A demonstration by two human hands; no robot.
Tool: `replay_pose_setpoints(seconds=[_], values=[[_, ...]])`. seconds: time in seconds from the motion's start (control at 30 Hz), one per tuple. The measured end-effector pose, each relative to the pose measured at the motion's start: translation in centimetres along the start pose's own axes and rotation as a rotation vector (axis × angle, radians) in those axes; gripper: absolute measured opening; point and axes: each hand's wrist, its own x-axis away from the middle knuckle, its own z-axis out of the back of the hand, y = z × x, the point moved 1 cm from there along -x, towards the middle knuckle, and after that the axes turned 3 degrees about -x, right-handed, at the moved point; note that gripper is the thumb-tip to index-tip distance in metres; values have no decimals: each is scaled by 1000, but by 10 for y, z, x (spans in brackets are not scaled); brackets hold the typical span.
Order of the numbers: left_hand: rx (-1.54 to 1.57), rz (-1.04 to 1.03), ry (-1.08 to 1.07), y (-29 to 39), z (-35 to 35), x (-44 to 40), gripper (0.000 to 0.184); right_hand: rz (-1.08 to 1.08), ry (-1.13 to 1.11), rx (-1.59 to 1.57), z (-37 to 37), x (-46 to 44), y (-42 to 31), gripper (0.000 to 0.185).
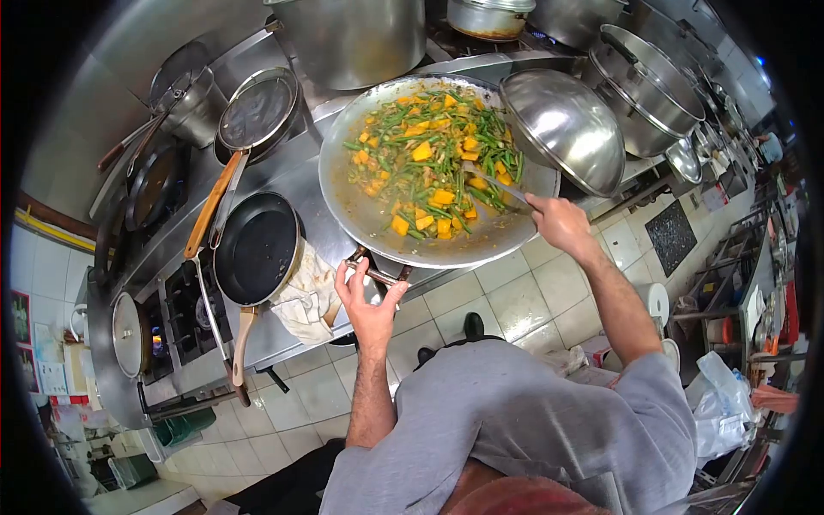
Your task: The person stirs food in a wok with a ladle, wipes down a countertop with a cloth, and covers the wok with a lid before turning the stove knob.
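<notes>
A wide metal wok [343, 215] holds green beans and orange pumpkin-like chunks [442, 196], mixed with smaller cooked pieces. My right hand [560, 225] is closed around the handle of a metal spatula [506, 188] at the wok's right side. The spatula's far end is buried in the vegetables. At the near rim, my left hand [371, 307] has its thumb and fingers spread beside the dark wok handle [378, 275]. Its fingertips are at the handle, though I cannot tell how firmly they touch it.
A domed lid [566, 129] leans at the wok's right. To the left lie a black frying pan [256, 247], a crumpled cloth [305, 296] and a wooden-handled strainer [257, 107]. Behind stands a large pot [348, 39]. Stacked pots [648, 81] stand at the right.
</notes>
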Motion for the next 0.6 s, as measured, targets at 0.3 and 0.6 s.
replay_pose_setpoints(seconds=[0.3, 0.6], values=[[18, -1, 7, -2, -1, 1, 70, 90, 40, 30, 103, 75, 32, 33], [-64, -61, 11, -5, 0, 1, 70, 51, -8, 18, 30, 24, 45, 34]])
